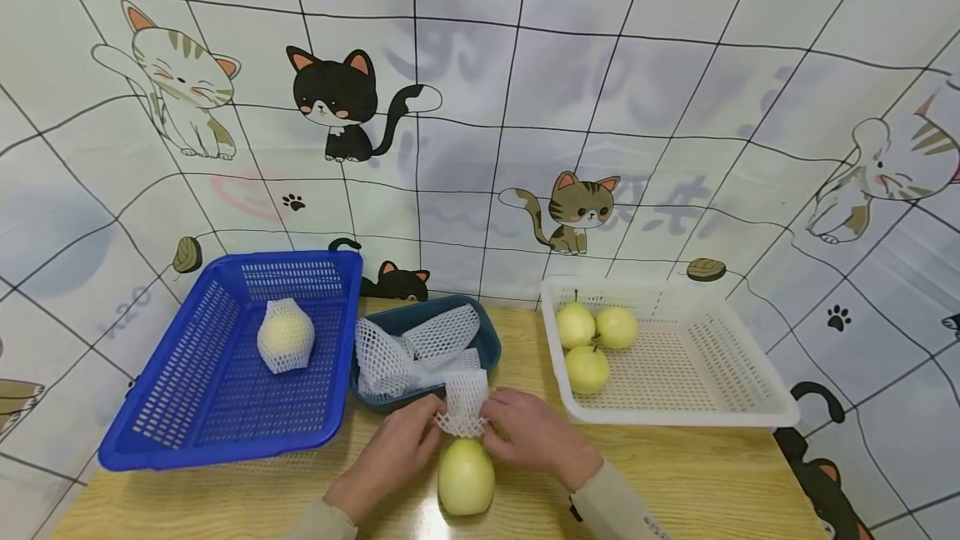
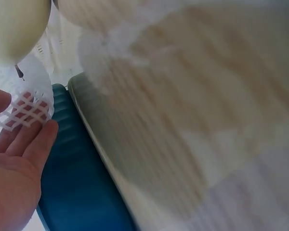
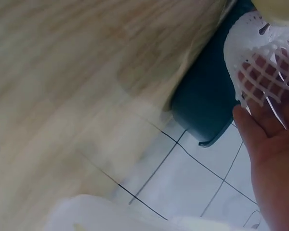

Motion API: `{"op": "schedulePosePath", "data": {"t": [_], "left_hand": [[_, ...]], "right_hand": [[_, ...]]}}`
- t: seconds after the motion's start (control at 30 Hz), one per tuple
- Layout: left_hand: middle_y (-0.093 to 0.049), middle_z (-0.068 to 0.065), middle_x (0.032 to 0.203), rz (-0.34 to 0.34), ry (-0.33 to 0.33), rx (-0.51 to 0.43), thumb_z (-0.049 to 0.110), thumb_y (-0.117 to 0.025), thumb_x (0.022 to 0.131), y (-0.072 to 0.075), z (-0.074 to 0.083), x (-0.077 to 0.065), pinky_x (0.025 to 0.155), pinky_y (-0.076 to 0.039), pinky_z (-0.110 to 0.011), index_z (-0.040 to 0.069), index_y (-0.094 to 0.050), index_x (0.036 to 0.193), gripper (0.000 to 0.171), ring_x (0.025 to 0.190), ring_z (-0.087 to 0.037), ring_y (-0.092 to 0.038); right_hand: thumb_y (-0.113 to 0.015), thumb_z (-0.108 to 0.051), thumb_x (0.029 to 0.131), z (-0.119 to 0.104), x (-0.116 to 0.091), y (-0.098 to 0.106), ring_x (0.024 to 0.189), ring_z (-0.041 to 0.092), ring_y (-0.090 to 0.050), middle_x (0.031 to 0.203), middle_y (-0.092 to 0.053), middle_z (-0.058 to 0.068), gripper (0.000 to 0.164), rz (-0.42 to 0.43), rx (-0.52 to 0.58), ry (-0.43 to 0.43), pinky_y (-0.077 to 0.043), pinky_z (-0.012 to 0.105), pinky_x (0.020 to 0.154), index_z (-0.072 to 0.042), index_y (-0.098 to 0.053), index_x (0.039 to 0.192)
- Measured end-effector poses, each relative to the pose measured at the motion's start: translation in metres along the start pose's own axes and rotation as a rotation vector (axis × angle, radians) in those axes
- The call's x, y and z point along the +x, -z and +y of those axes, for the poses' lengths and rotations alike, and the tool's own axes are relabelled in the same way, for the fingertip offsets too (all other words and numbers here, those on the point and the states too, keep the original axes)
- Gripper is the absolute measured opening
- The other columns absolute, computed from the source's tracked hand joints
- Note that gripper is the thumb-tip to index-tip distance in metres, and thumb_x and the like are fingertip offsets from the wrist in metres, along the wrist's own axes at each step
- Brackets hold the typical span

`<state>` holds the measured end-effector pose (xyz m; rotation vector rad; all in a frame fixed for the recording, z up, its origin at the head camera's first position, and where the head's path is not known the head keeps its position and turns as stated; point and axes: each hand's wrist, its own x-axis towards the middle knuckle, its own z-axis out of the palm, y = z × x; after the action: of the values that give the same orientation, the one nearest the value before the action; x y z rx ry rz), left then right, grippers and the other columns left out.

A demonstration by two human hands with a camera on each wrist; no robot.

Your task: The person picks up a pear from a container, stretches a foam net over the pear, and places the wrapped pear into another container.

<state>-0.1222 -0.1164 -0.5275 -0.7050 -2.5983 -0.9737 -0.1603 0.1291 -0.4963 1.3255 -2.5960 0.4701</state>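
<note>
Two edges of a white foam fruit net point(image 1: 467, 402) are pinched, one by the left hand point(image 1: 401, 444), the other by the right hand point(image 1: 536, 433), its mouth just beside a pale-yellow pear point(image 1: 466, 480) on the wood-grain table point(image 1: 690, 473). Both wrist views show the pear's dark stem point(image 2: 19, 72) pointing at the net; the head view hides it but alone shows the blue basket point(image 1: 225, 458) holding a netted pear point(image 1: 286, 337). Lettering on the right sleeve point(image 1: 618, 500) is too small to read.
</note>
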Motion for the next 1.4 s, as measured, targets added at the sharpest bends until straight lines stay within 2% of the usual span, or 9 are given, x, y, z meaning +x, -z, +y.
{"op": "schedulePosePath", "data": {"t": [0.37, 0.53, 0.7, 0.9, 1.1, 1.13, 1.2, 1.33, 1.4], "left_hand": [[-0.068, 0.009, 0.098, -0.085, -0.014, -0.098, 0.004, -0.068, 0.096, 0.007, -0.004, -0.007, 0.077, -0.056, -0.03, 0.019, -0.062, 0.107, 0.019, 0.089, -0.001, -0.062], [-0.064, 0.014, 0.099, -0.165, -0.022, -0.143, 0.009, -0.071, 0.094, 0.011, -0.007, -0.012, 0.081, -0.056, -0.029, 0.021, -0.061, 0.108, 0.021, 0.092, -0.001, -0.06], [-0.062, 0.016, 0.098, -0.175, -0.055, -0.14, 0.01, -0.07, 0.095, 0.014, -0.008, -0.014, 0.082, -0.056, -0.029, 0.024, -0.059, 0.106, 0.021, 0.092, 0.0, -0.06], [-0.059, 0.016, 0.094, -0.181, -0.009, -0.1, 0.012, -0.064, 0.1, 0.014, -0.007, -0.011, 0.076, -0.054, -0.028, 0.023, -0.056, 0.109, 0.016, 0.085, 0.001, -0.058], [-0.06, 0.014, 0.094, -0.219, 0.008, -0.114, 0.018, -0.063, 0.102, 0.013, -0.006, -0.009, 0.076, -0.054, -0.029, 0.021, -0.055, 0.11, 0.012, 0.085, -0.001, -0.058], [-0.061, 0.013, 0.097, -0.243, 0.018, -0.13, 0.023, -0.064, 0.102, 0.014, -0.006, -0.01, 0.078, -0.054, -0.03, 0.02, -0.055, 0.112, 0.014, 0.087, -0.002, -0.058], [-0.063, 0.009, 0.106, -0.302, 0.038, -0.162, 0.036, -0.072, 0.097, 0.017, -0.005, -0.012, 0.086, -0.055, -0.032, 0.018, -0.055, 0.119, 0.033, 0.097, -0.005, -0.06], [-0.06, 0.004, 0.123, -0.409, 0.046, -0.21, 0.06, -0.087, 0.074, 0.021, 0.0, -0.016, 0.101, -0.051, -0.036, 0.014, -0.05, 0.132, 0.083, 0.114, -0.009, -0.058], [-0.059, 0.005, 0.125, -0.43, 0.033, -0.21, 0.062, -0.09, 0.066, 0.021, 0.003, -0.017, 0.102, -0.05, -0.035, 0.015, -0.047, 0.136, 0.095, 0.116, -0.008, -0.057]], "right_hand": [[-0.065, -0.013, 0.091, -0.002, -0.009, 0.002, 0.069, 0.0, -0.046, 0.083, -0.052, -0.015, 0.012, -0.125, 0.195, -0.111, -0.043, 0.017, 0.063, -0.023, -0.058, 0.088], [-0.063, -0.015, 0.094, -0.003, -0.013, 0.0, 0.071, 0.0, -0.049, 0.087, -0.055, -0.014, 0.007, -0.135, 0.207, -0.113, -0.046, 0.017, 0.064, -0.022, -0.062, 0.094], [-0.062, -0.015, 0.096, -0.005, -0.016, -0.003, 0.071, 0.0, -0.049, 0.088, -0.056, -0.013, 0.005, -0.124, 0.212, -0.101, -0.047, 0.016, 0.065, -0.019, -0.063, 0.098], [-0.058, -0.016, 0.102, -0.006, -0.014, -0.003, 0.072, 0.001, -0.049, 0.088, -0.052, -0.013, 0.005, -0.139, 0.238, -0.159, -0.047, 0.02, 0.066, -0.02, -0.06, 0.1], [-0.058, -0.013, 0.101, -0.005, -0.014, -0.003, 0.072, 0.003, -0.047, 0.086, -0.051, -0.013, 0.009, -0.135, 0.242, -0.182, -0.045, 0.021, 0.065, -0.021, -0.056, 0.096], [-0.057, -0.014, 0.101, -0.004, -0.014, -0.003, 0.072, 0.002, -0.048, 0.086, -0.051, -0.013, 0.007, -0.134, 0.245, -0.183, -0.046, 0.021, 0.065, -0.02, -0.057, 0.097], [-0.057, -0.015, 0.103, -0.003, -0.017, -0.003, 0.072, 0.002, -0.048, 0.087, -0.052, -0.013, 0.006, -0.131, 0.245, -0.179, -0.046, 0.021, 0.066, -0.019, -0.058, 0.099], [-0.056, -0.016, 0.104, -0.002, -0.021, -0.003, 0.072, 0.0, -0.049, 0.087, -0.052, -0.014, 0.005, -0.125, 0.248, -0.157, -0.047, 0.019, 0.065, -0.018, -0.06, 0.102], [-0.056, -0.014, 0.104, -0.002, -0.022, -0.003, 0.072, 0.0, -0.048, 0.086, -0.05, -0.015, 0.006, -0.124, 0.254, -0.144, -0.046, 0.019, 0.064, -0.019, -0.06, 0.102]]}}
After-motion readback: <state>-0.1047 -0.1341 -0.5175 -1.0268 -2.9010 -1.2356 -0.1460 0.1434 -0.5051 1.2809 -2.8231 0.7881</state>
